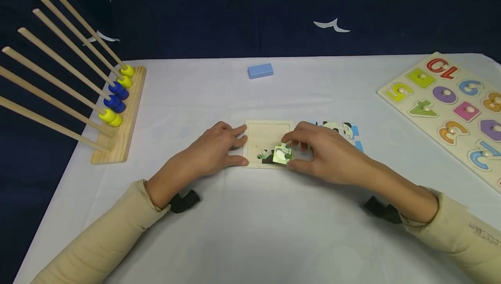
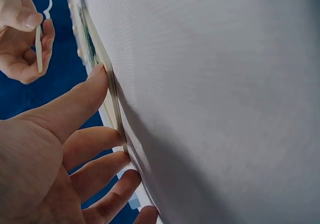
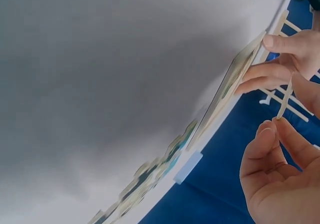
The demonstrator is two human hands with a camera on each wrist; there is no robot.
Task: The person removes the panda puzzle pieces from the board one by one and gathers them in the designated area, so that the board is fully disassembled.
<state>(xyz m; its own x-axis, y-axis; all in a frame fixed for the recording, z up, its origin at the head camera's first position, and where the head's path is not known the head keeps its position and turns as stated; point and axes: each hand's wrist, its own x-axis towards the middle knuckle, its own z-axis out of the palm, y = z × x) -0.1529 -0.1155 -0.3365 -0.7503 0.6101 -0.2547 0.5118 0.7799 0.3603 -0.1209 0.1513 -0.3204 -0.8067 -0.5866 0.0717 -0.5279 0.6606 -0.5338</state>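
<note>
A shallow wooden puzzle tray (image 1: 264,134) lies on the table, with a green and black puzzle piece (image 1: 267,156) in its lower part. My left hand (image 1: 213,147) rests against the tray's left edge, thumb and fingers spread along it. Between thumb and fingertips, my right hand (image 1: 328,151) pinches a green and white puzzle piece (image 1: 282,154) over the tray's lower right. In the right wrist view this held piece (image 3: 285,100) is edge-on, raised off the tray. More panda puzzle pieces (image 1: 346,131) lie right of the tray, partly hidden behind the right hand.
On the left stands a wooden peg rack (image 1: 135,114) with yellow and blue beads and tall slanting rods. A blue block (image 1: 260,71) lies near the far edge. At the right is a number-and-shape peg board (image 1: 434,101). White cloth (image 1: 254,232) covers the table.
</note>
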